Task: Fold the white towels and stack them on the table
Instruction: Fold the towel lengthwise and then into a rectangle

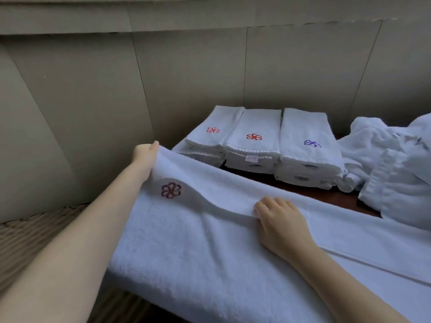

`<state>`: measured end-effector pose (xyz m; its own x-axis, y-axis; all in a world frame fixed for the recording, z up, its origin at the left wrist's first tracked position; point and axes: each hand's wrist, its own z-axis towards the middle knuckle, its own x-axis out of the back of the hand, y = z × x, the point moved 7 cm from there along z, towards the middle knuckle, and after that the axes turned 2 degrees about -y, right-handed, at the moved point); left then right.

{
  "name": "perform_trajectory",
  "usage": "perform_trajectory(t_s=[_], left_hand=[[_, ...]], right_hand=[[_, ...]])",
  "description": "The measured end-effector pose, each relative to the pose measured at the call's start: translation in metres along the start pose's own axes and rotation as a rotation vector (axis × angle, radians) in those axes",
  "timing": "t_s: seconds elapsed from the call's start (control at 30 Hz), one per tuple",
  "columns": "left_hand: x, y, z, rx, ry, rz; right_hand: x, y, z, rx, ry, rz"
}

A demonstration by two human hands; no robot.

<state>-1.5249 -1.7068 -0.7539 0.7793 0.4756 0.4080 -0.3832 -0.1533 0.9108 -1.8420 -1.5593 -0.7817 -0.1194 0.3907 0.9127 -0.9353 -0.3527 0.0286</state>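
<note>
The left hand (145, 152), at ten o'clock from the frame's centre, pinches the far left corner of the white towel (198, 248), thumb on top and fingers hidden under the cloth; the corner is lifted slightly off the surface. The right hand (281, 226), at five o'clock from centre, lies palm down on the same towel, its fingers bent and pressed against a raised fold ridge; it grasps nothing that can be seen. The towel spreads across the near edge of the table (331, 197), filling the lower half of the view, and bears a maroon flower emblem (171, 190) just below the left hand.

At twelve to one o'clock beyond the towel stand three stacks of folded towels, side by side and touching: the left stack (210, 141) and middle stack (253, 145) each carry a red emblem, the right stack (307, 150) a blue one. At three o'clock a heap of unfolded white towels (391, 169) rests against the right stack. A strip of dark table shows between the stacks and the spread towel. Grey wall panels (186, 73) close the background.
</note>
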Motion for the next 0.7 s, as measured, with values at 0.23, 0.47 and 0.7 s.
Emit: perform_trajectory(t_s=[0.23,0.47,0.7], left_hand=[[-0.006,-0.032,-0.025,0.078,-0.485,0.135],[0.010,-0.042,-0.042,-0.035,-0.608,0.259],[-0.012,0.010,-0.078,-0.335,-0.170,1.413]], right_hand=[[0.036,-0.025,-0.020,0.220,0.350,-0.099],[0.037,-0.030,-0.039,0.292,0.216,-0.075],[0.009,-0.011,-0.051,0.234,-0.302,-0.043]])
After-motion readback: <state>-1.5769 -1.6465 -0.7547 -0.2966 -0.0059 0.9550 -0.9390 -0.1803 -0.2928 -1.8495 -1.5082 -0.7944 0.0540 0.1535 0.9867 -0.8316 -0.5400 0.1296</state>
